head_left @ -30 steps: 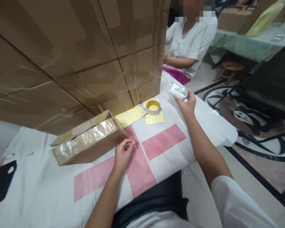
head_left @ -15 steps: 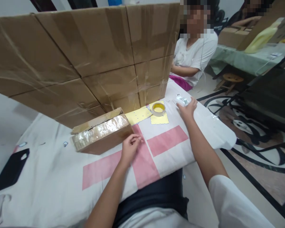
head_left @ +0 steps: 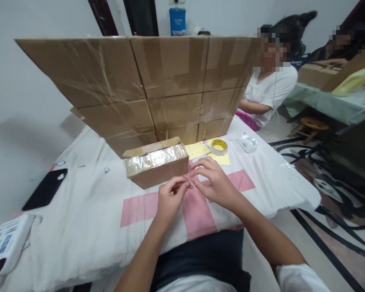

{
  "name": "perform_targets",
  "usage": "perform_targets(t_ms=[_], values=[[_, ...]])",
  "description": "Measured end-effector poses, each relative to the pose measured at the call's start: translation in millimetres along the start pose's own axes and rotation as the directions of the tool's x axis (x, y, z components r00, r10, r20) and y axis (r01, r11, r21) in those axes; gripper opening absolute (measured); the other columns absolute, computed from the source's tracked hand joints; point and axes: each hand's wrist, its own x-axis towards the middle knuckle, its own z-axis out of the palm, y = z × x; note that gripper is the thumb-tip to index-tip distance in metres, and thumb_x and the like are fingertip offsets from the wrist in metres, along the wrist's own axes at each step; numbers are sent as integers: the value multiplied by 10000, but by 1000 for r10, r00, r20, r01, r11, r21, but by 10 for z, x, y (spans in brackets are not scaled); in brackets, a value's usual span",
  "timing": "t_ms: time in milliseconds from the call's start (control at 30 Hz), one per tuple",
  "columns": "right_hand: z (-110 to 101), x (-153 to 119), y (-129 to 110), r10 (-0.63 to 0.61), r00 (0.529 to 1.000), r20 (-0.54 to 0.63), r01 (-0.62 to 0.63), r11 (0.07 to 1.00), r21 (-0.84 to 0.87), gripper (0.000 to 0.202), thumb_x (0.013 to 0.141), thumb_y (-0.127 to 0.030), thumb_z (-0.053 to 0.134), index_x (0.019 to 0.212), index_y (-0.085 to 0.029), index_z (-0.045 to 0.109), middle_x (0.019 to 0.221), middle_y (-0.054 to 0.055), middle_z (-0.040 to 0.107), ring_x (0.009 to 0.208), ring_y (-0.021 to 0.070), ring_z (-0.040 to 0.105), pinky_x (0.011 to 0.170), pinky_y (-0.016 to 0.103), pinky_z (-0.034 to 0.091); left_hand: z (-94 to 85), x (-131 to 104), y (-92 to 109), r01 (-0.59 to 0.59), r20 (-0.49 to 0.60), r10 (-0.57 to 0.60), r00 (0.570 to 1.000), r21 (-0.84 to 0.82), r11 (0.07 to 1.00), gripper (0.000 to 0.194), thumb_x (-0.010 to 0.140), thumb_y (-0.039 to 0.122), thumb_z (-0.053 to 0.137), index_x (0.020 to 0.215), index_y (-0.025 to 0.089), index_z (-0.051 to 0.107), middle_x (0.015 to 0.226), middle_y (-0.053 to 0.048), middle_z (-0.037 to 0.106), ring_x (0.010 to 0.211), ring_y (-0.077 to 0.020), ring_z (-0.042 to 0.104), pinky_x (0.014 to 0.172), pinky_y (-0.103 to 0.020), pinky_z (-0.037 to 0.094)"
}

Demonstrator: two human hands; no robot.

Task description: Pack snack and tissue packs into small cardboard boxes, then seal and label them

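Beside the glossy-taped cardboard box [head_left: 159, 172], above pink cloth [head_left: 200, 222], curled hands [head_left: 169, 198] meet at the fingertips, anything pinched indiscernible.

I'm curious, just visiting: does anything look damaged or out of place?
The small cardboard box near the left hand looks worn: its upper flap has a ragged edge, and the shiny tape is wrinkled.

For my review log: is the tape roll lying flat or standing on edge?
Flat: the tape roll's round opening faces up, above the yellow sheet.
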Motion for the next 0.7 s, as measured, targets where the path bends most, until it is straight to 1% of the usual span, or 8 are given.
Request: perform_targets(t_ms=[100, 200, 267, 333, 367, 433, 500, 700], values=[[-7, 64, -99, -49, 998, 44, 50, 998, -23, 145, 942, -84, 598, 913, -221, 637, 948, 43, 710, 981, 242, 613, 866, 426, 470, -120, -104, 105, 52, 7, -52, 999, 69, 996, 251, 902, 460, 717, 1002, 231, 744, 798, -25, 774, 660, -162, 723, 670, -268, 585], [-104, 194, -172, -47, 998, -28, 47, 999, -12, 127, 981, -118, 548, 920, -218, 596, 938, 55, 679, 951, 234, 606, 865, 415, 464, -349, -56, 224, 39, -134, 16, 991, 400, 916, 402, 935, 486, 665, 1256, 246, 677, 738, -8, 763, 622, -186, 707, 648, -306, 567], [-201, 343, -197, -30, 1000, -8, 30, 1000, 6, 109, 1005, -166, 540, 920, -222, 578, 965, 57, 667, 972, 232, 598, 894, 411, 455, -565, 81, 281, -44, -187, 246, 951, 706, 707, 476, 924, 478, 676, 1335, 241, 637, 1004, -79, 802, 920, -275, 757, 848, -416, 579], [-258, 542, -194, -23, 990, 136, 21, 1000, 20, 103, 1020, -212, 532, 926, -228, 571, 1048, 56, 668, 1048, 237, 586, 962, 426, 425, -798, 258, 303, -121, -56, 371, 927, 891, 437, 553, 904, 449, 705, 1405, 242, 595, 1396, -133, 673, 1334, -383, 593, 1116, -582, 436], [-252, 655, -179, -19, 975, 222, 14, 1000, 21, 105, 1026, -230, 518, 935, -231, 569, 1102, 55, 665, 1097, 240, 575, 1009, 445, 398, -906, 342, 299, -160, 36, 342, 939, 926, 341, 604, 900, 421, 714, 1457, 252, 553, 1508, -123, 585, 1449, -404, 475, 1188, -635, 337], [-150, 893, -119, -3, 932, 363, 2, 1000, 3, 120, 1036, -261, 487, 948, -234, 564, 1189, 52, 650, 1189, 243, 540, 1114, 499, 307, -1078, 471, 267, -218, 165, 216, 962, 942, 253, 657, 913, 359, 699, 1525, 270, 479, 1581, -83, 506, 1521, -397, 370, 1238, -664, 242], [57, 1122, -19, 35, 896, 443, -15, 999, -50, 129, 1031, -272, 472, 944, -230, 558, 1235, 48, 636, 1257, 246, 500, 1188, 558, 187, -1178, 528, 218, -251, 220, 154, 963, 942, 223, 639, 925, 316, 677, 1529, 269, 477, 1573, -56, 519, 1510, -381, 392, 1244, -644, 259], [706, 1521, 335, 132, 857, 498, -21, 975, -222, 141, 1006, -253, 464, 951, -208, 585, 1350, 89, 554, 1365, 270, 430, 1214, 658, 82, -1242, 481, 118, -306, 269, 205, 941, 934, 181, 630, 923, 309, 680, 1521, 231, 497, 1569, -52, 525, 1498, -364, 412, 1257, -614, 280]])
